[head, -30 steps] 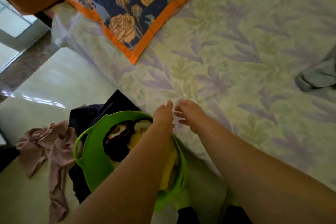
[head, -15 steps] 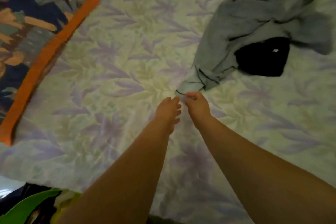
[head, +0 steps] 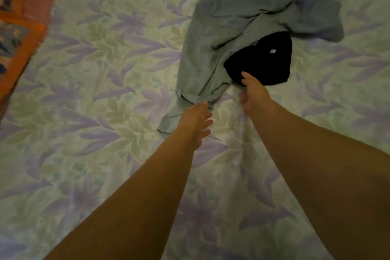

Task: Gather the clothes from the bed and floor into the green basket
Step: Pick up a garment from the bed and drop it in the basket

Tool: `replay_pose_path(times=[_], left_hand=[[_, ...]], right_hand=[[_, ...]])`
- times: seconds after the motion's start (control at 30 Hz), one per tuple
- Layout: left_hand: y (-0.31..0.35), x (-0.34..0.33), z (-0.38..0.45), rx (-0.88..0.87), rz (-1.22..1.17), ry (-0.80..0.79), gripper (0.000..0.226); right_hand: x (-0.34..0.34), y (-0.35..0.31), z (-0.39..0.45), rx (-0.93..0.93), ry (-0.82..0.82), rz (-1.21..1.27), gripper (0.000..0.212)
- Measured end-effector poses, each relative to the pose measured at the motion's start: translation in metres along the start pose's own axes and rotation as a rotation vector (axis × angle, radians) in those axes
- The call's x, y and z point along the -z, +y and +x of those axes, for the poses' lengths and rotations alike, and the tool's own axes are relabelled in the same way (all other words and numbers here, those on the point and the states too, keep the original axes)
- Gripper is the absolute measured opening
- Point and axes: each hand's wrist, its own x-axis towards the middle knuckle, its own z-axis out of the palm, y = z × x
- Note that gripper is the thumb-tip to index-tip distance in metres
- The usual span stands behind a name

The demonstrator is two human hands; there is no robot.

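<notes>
Our left hand [head: 196, 119]: fingers spread loosely, tips touching the near hem of the grey garment [head: 236, 21], nothing gripped. Our right hand [head: 252, 93]: fingers apart, thumb raised at the near edge of the black garment [head: 261, 59], not closed on it. Grey garment: crumpled on the floral bedsheet [head: 95, 91]. Black garment: lying against the grey garment's right side. Orange-bordered quilt [head: 19, 34]: far left of the grey garment.

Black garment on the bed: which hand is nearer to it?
Right. The right hand reaches the near edge of the black garment; the left hand is off to its left, at the grey garment's near end.
</notes>
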Motion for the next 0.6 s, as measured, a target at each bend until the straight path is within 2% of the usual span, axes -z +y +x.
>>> replay_pose_path(times=[0.13, 0.2, 0.27, 0.37, 0.43, 0.53, 0.6], left_hand=[[-0.006, 0.001, 0.009, 0.017, -0.017, -0.006, 0.05], [-0.009, 0.004, 0.013, 0.02, -0.045, 0.005, 0.052], [-0.01, 0.007, 0.012, 0.025, -0.084, 0.008, 0.055], [-0.006, 0.015, 0.005, 0.007, -0.119, 0.016, 0.06], [-0.001, 0.026, -0.002, -0.028, -0.12, 0.046, 0.061], [0.004, 0.05, -0.012, -0.097, -0.055, 0.055, 0.057], [0.005, 0.071, -0.021, -0.118, 0.014, 0.079, 0.067]], right_hand=[[-0.008, -0.015, 0.013, -0.096, 0.023, 0.238, 0.041], [-0.013, -0.011, 0.01, -0.042, 0.096, 0.234, 0.039], [-0.019, 0.0, 0.0, 0.0, 0.071, 0.252, 0.03], [-0.03, 0.022, -0.028, -0.115, -0.178, 0.466, 0.016], [-0.038, 0.035, -0.05, -0.226, -0.333, 0.522, 0.018], [-0.049, 0.06, -0.081, -0.389, -0.478, 0.418, 0.03], [-0.059, 0.081, -0.104, -0.507, -0.581, 0.279, 0.033]])
